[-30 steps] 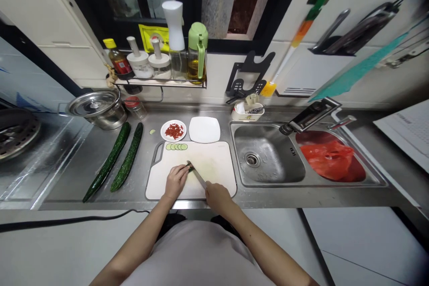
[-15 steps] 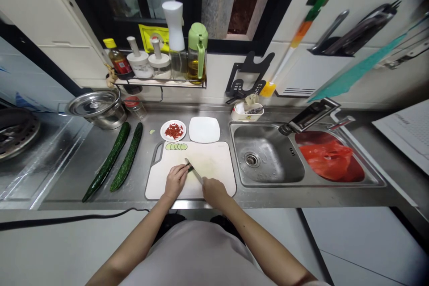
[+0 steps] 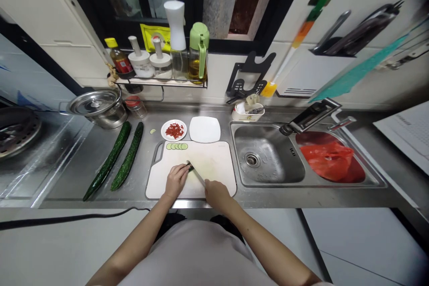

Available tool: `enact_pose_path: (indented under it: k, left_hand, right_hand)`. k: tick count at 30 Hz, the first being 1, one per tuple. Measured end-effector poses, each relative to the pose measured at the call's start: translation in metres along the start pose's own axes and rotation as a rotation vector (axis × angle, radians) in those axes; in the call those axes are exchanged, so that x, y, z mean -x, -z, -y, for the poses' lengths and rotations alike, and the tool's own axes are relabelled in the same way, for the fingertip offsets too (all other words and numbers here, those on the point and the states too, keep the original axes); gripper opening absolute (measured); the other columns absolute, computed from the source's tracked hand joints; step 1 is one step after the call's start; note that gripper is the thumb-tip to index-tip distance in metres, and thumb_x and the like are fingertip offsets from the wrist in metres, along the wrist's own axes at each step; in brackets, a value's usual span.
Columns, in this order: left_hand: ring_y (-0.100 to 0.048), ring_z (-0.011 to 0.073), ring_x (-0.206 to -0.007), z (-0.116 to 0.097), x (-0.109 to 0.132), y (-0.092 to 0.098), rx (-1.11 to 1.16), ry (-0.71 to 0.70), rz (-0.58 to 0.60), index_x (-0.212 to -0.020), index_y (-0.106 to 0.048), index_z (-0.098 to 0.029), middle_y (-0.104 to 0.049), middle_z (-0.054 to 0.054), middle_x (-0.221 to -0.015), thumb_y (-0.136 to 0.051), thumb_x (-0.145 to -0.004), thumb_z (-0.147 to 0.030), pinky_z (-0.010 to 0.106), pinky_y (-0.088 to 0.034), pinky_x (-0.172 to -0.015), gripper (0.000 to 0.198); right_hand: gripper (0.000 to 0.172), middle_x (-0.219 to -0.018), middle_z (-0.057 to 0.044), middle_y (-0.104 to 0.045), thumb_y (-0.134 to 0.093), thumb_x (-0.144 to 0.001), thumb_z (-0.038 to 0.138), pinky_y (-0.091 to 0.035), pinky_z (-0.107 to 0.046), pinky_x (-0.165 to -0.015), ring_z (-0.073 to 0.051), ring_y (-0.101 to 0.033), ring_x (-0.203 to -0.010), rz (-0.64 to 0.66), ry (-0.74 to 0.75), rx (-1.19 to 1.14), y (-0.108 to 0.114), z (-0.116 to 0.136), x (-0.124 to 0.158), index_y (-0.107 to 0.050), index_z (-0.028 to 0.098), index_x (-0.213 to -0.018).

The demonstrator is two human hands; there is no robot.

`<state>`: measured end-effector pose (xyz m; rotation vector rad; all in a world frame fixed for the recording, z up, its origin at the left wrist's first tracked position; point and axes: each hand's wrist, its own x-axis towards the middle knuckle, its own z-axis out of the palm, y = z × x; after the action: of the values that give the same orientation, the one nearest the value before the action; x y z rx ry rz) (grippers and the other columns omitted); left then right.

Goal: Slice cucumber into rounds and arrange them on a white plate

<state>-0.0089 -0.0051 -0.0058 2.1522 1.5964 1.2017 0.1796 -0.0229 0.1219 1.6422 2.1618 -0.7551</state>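
Note:
My right hand [image 3: 217, 194] is closed round the handle of a knife [image 3: 197, 174], whose blade slants up and left over the white cutting board [image 3: 219, 161]. My left hand [image 3: 176, 179] is closed on a small dark green piece of cucumber [image 3: 191, 167], mostly hidden by my fingers and the blade. The blade lies against or right beside that piece; I cannot tell whether it is in it. A row of several cucumber slices [image 3: 177, 146] lies along the board's top left edge. Two whole cucumbers [image 3: 107, 163] rest on the counter to the left.
Behind the board stand a white plate of chopped red pieces [image 3: 174, 130] and a bare white plate [image 3: 204, 129]. To the right is a steel sink [image 3: 268, 174] with a red plastic bag [image 3: 328, 161]. A lidded pot [image 3: 97, 107] and a seasoning rack [image 3: 161, 81] stand at the back left.
The knife and my right hand have shifted slightly right and down. My left hand stays in nearly the same place on the cucumber piece.

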Motion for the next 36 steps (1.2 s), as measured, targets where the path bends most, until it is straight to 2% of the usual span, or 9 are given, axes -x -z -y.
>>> enact_pose_path:
  k: [7, 15, 21, 31, 36]
  left_hand:
    - [-0.06, 0.0196, -0.1, 0.003, 0.002, -0.003, 0.005, 0.012, 0.013, -0.111, -0.067, -0.025, -0.067, 0.007, -0.107, -0.048, -0.092, -0.026, 0.039, -0.051, -0.088, 0.027]
    - [-0.06, 0.0191, -0.101, 0.002, 0.001, -0.002, 0.007, -0.01, 0.007, -0.111, -0.067, -0.025, -0.067, 0.006, -0.108, -0.049, -0.091, -0.025, 0.038, -0.051, -0.089, 0.026]
    - [-0.06, 0.0194, -0.101, 0.004, 0.002, -0.003, -0.002, -0.003, 0.004, -0.11, -0.067, -0.025, -0.067, 0.007, -0.107, -0.048, -0.092, -0.026, 0.038, -0.051, -0.089, 0.026]
    - [-0.06, 0.0186, -0.099, 0.004, 0.002, -0.002, 0.005, -0.009, 0.001, -0.11, -0.067, -0.023, -0.067, 0.007, -0.106, -0.049, -0.091, -0.025, 0.037, -0.051, -0.089, 0.026]
    - [-0.06, 0.0189, -0.099, 0.003, 0.001, -0.003, 0.004, -0.008, -0.01, -0.11, -0.067, -0.024, -0.067, 0.007, -0.106, -0.05, -0.091, -0.024, 0.037, -0.051, -0.089, 0.025]
  right_hand:
    - [0.029, -0.098, -0.017, -0.068, -0.037, -0.089, 0.013, -0.044, -0.031, -0.072, -0.025, -0.064, -0.095, 0.018, -0.012, 0.003, 0.002, -0.001, 0.004, -0.057, 0.013, -0.11]
    - [0.027, -0.098, -0.015, -0.067, -0.039, -0.088, 0.013, -0.045, -0.032, -0.076, -0.023, -0.065, -0.095, 0.003, 0.002, 0.011, 0.003, 0.008, -0.016, -0.057, 0.014, -0.108]
    - [0.029, -0.098, -0.016, -0.067, -0.035, -0.087, 0.011, -0.047, -0.033, -0.076, -0.024, -0.065, -0.095, -0.064, 0.053, 0.025, 0.001, 0.01, -0.028, -0.057, 0.012, -0.106]
    - [0.027, -0.097, -0.016, -0.067, -0.038, -0.087, 0.011, -0.046, -0.032, -0.076, -0.024, -0.065, -0.095, 0.001, -0.008, 0.021, -0.006, 0.004, -0.008, -0.056, 0.013, -0.107]
    - [0.028, -0.099, -0.016, -0.067, -0.039, -0.087, 0.011, -0.046, -0.033, -0.077, -0.024, -0.064, -0.097, 0.005, -0.001, 0.025, -0.004, 0.006, -0.012, -0.056, 0.013, -0.109]
